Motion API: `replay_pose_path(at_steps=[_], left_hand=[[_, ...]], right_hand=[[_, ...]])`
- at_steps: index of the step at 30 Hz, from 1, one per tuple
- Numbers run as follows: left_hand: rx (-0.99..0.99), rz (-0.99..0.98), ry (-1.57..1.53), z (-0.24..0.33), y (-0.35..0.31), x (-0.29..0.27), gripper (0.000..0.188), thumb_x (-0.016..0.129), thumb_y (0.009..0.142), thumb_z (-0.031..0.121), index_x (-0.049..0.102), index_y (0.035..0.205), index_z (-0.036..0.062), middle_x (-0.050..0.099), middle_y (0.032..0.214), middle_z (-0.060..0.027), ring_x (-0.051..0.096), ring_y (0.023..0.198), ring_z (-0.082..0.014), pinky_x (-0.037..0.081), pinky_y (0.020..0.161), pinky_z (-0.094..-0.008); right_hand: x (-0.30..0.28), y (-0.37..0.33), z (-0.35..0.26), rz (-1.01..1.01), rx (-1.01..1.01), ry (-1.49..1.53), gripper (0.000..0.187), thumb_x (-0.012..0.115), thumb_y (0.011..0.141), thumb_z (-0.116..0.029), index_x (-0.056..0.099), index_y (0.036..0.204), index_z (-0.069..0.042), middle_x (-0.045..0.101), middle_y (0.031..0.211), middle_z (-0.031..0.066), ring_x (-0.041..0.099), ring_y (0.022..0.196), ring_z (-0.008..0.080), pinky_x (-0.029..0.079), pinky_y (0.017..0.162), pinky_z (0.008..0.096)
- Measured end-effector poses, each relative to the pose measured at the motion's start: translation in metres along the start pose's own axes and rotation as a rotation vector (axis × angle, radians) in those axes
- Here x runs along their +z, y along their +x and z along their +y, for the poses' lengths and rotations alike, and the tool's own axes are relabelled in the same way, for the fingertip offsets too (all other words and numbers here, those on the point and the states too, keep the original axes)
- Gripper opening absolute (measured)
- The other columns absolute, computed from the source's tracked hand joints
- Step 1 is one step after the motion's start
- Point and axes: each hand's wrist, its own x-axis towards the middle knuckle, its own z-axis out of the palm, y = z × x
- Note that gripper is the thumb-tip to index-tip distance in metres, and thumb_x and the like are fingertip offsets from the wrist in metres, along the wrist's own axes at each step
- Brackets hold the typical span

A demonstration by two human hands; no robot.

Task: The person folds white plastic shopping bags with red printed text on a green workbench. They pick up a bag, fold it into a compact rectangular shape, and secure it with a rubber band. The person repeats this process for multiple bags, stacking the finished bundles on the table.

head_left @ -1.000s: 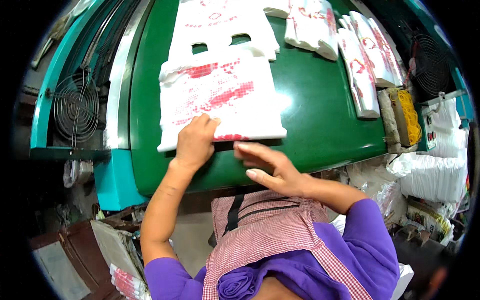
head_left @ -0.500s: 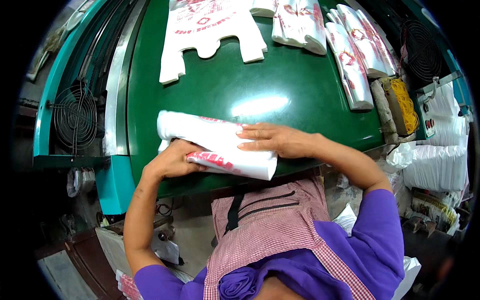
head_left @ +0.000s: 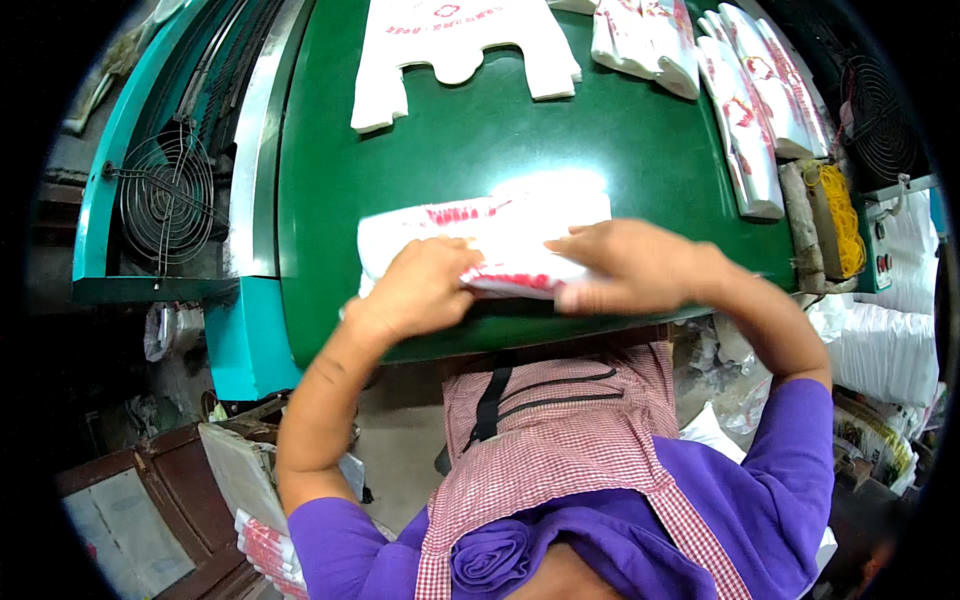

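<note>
A folded bundle of white plastic bags [head_left: 400,228] with red print lies crosswise near the front edge of the green table [head_left: 440,150]. My left hand [head_left: 425,285] grips its near left side, with fingers bent over the top. On the right part of the bundle, my right hand [head_left: 640,265] holds it between thumb and fingers; motion blurs this hand a little. The bundle's near edge is partly hidden under both hands. Farther back lies a flat stack of white T-shirt bags [head_left: 470,45], its handles toward me.
Several folded bag bundles [head_left: 742,130] lie at the table's right and far right. Beside them, a box holds yellow ties [head_left: 838,220]. A round wire fan guard [head_left: 168,200] and a metal rail [head_left: 255,150] border the left side. White bag stacks [head_left: 885,350] stand at the right.
The bundle has turned from a slant to lie nearly level and flatter. My left hand has come from its near fold onto its top. The whole view has shifted slightly.
</note>
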Motion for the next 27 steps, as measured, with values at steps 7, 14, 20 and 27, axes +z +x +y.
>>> replay_pose_path(at_steps=[7, 14, 20, 27], left_hand=[[-0.207, -0.034, -0.242, -0.012, -0.034, -0.004, 0.032, 0.063, 0.079, 0.015, 0.059, 0.11, 0.0066, 0.06, 0.113, -0.0175, 0.059, 0.097, -0.0333, 0.047, 0.079, -0.0421], [-0.079, 0.426, 0.045, -0.03, 0.008, 0.006, 0.03, 0.062, 0.08, 0.012, 0.059, 0.108, 0.0034, 0.055, 0.117, -0.015, 0.049, 0.11, -0.0302, 0.04, 0.093, -0.0355], [-0.222, 0.196, -0.369, -0.009, 0.03, 0.017, 0.064, 0.079, 0.065, 0.022, 0.053, 0.119, -0.0001, 0.058, 0.11, -0.0169, 0.057, 0.099, -0.0276, 0.046, 0.087, -0.0353], [-0.134, 0.171, -0.582, 0.029, 0.015, 0.026, 0.044, 0.073, 0.074, 0.012, 0.053, 0.112, 0.0009, 0.063, 0.098, -0.0143, 0.062, 0.089, -0.0196, 0.048, 0.081, -0.0314]], right_hand=[[0.014, 0.004, 0.029, 0.153, -0.066, -0.265, 0.034, 0.064, 0.081, -0.032, 0.062, 0.098, -0.003, 0.061, 0.107, 0.0189, 0.057, 0.1, 0.0345, 0.045, 0.086, 0.0442], [-0.008, 0.033, 0.068, 0.528, 0.009, 0.039, 0.026, 0.062, 0.084, -0.028, 0.063, 0.1, -0.007, 0.065, 0.092, 0.0169, 0.062, 0.087, 0.0337, 0.048, 0.076, 0.0433], [-0.044, -0.113, 0.148, 1.272, 0.239, -0.606, 0.026, 0.067, 0.074, -0.008, 0.063, 0.1, -0.006, 0.06, 0.092, 0.0127, 0.059, 0.086, 0.0302, 0.048, 0.079, 0.0382], [-0.067, -0.214, 0.207, 1.171, 1.007, -0.936, 0.023, 0.061, 0.082, -0.027, 0.065, 0.082, -0.005, 0.061, 0.088, 0.012, 0.058, 0.089, 0.032, 0.048, 0.076, 0.0438]])
